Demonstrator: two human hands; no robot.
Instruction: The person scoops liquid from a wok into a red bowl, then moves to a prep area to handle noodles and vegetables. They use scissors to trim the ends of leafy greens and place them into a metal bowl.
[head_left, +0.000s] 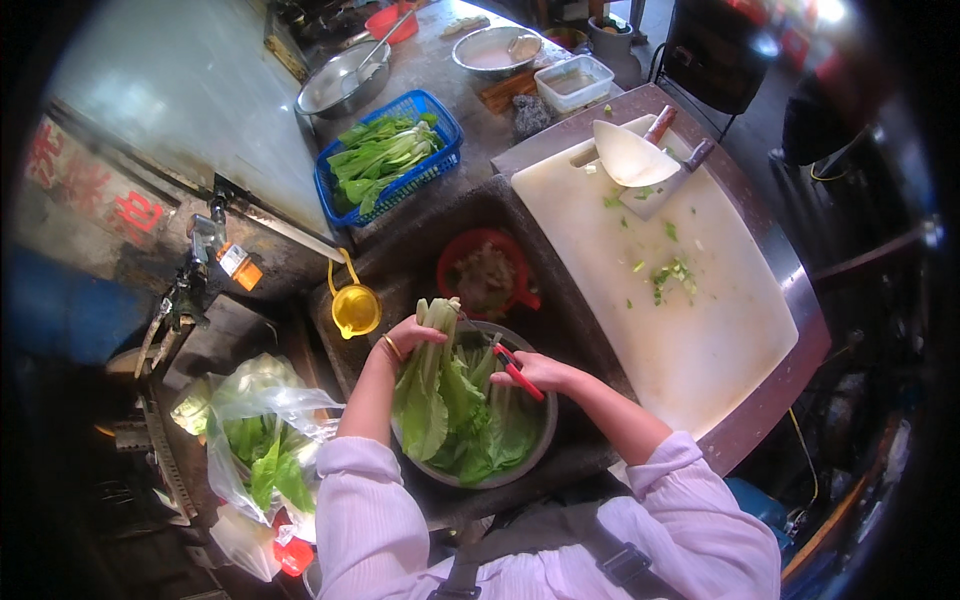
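Observation:
My left hand (411, 337) is closed around a bunch of leafy greens (431, 397), stem ends up, over a round metal basin (551, 435). In my right hand (541, 373) is a small tool with red and black handles (517, 373), probably scissors; its thin tip points toward the stems. More green leaves (510, 442) lie in the basin, which stands in a dark stone sink (577, 330). Just beyond the basin, a red plastic colander (450, 259) holds pale scraps.
Right: white cutting board (720, 337) with chopped greens and two cleavers (660, 191). Beyond the sink: blue basket (450, 154) of greens, metal bowls (496, 49), plastic tub (574, 82). Left: yellow strainer (355, 309), faucet (202, 236), plastic bag (225, 450) of greens.

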